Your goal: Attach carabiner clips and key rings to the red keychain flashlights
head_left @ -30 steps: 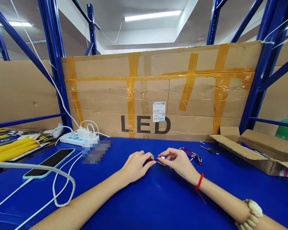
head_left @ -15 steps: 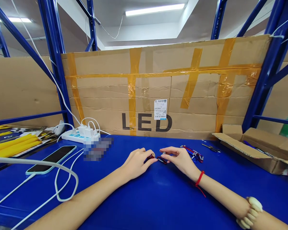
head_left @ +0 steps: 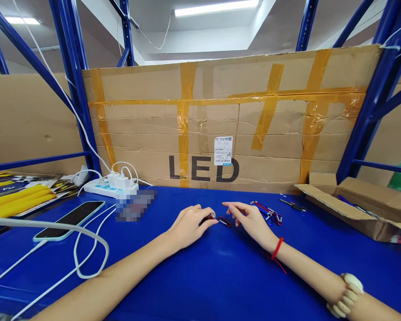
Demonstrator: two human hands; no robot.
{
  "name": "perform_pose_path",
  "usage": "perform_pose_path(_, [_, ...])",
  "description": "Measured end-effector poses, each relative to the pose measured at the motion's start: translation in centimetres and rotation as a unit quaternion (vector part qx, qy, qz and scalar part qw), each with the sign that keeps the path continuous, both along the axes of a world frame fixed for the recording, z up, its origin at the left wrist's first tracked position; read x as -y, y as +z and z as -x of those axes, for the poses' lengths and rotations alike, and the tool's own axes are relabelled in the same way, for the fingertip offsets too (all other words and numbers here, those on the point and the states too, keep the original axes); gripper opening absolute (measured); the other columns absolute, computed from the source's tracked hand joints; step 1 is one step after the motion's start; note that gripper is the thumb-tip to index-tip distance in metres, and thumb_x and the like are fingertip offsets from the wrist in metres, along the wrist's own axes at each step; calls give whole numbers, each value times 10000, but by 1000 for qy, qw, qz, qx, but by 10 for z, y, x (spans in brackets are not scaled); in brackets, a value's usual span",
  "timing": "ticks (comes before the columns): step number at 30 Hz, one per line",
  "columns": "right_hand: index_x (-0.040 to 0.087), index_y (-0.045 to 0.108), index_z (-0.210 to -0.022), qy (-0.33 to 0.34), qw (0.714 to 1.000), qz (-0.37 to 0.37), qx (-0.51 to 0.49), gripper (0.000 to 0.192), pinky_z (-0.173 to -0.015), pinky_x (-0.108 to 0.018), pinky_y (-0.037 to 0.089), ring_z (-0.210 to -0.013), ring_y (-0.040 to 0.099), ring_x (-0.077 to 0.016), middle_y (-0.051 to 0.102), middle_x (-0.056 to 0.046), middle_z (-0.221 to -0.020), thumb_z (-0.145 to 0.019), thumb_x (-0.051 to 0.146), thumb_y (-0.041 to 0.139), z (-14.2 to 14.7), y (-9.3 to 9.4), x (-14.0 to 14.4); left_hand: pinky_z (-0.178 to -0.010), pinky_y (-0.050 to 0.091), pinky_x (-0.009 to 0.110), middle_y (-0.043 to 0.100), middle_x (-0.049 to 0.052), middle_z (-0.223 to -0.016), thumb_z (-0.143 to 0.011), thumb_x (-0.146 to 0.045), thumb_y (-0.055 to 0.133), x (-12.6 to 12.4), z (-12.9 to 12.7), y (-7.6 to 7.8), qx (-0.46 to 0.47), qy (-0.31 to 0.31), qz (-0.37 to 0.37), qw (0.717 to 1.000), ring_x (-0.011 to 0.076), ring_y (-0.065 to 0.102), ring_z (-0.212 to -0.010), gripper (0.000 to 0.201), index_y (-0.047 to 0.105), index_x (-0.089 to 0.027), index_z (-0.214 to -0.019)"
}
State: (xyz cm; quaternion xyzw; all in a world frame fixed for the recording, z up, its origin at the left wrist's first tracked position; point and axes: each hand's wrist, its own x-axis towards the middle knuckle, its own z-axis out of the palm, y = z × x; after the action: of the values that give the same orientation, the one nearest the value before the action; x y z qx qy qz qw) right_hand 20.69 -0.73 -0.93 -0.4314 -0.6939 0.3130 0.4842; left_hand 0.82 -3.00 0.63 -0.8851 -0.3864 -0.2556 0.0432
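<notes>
In the head view my left hand (head_left: 190, 226) pinches a small dark red cylinder with a silvery round end (head_left: 210, 217) between thumb and fingers, just above the blue table. A red carabiner (head_left: 224, 221) lies right beside its fingertips; whether it is joined to the cylinder I cannot tell. My right hand (head_left: 249, 219) hovers to the right of the carabiner, its index finger stretched out and nothing visible in its fingers. Behind that hand lies a small bunch of red and blue metal pieces (head_left: 267, 213).
A small tool with dark handles (head_left: 294, 205) lies back right, near an open cardboard box (head_left: 341, 214). On the left are a phone (head_left: 70, 220), loose white cables (head_left: 103, 245) and a power strip (head_left: 102, 188). Tall cardboard (head_left: 147, 142) bounds the back.
My right fingers have parted from a small shiny piece they were pinching and drawn back a little. The cylinder's silvery end now shows in my left hand.
</notes>
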Motion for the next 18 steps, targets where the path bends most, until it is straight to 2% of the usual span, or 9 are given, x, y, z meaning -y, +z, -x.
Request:
perform_pose_path(4, [132, 692, -929, -6, 1000, 23, -14, 395, -457, -237, 442, -441, 481, -79, 680, -52, -743, -671, 421, 611, 2, 5, 4, -710, 398, 255, 636, -19, -830, -905, -366, 411, 0, -2, -2, 8, -2, 17, 1000, 152, 540, -755, 209, 570, -230, -907])
perform_pose_path(9, [117, 700, -791, -17, 996, 43, -80, 410, -457, -249, 476, -534, 568, -142, 676, -65, -654, -514, 416, 744, 5, 12, 9, -726, 398, 259, 644, -22, -859, -900, -370, 422, -1, -3, -5, 10, -17, 33, 999, 152, 535, -766, 209, 574, -227, -900])
perform_pose_path(14, [125, 711, -864, 31, 994, 56, -94, 397, -469, -239, 490, -538, 575, -127, 675, -52, -664, -578, 400, 709, 7, 12, 12, -737, 411, 248, 612, -8, -870, -920, -329, 388, -1, -3, -6, 35, -33, 67, 997, 145, 544, -805, 210, 560, -210, -907])
perform_pose_path(18, [167, 719, -900, 68, 994, 25, -81, 341, -463, -224, 491, -546, 555, -110, 661, -33, -688, -648, 391, 668, 9, 12, 16, -772, 412, 253, 591, 0, -897, -932, -292, 360, -1, -3, -7, 63, -47, 85, 993, 146, 542, -850, 203, 545, -210, -912])
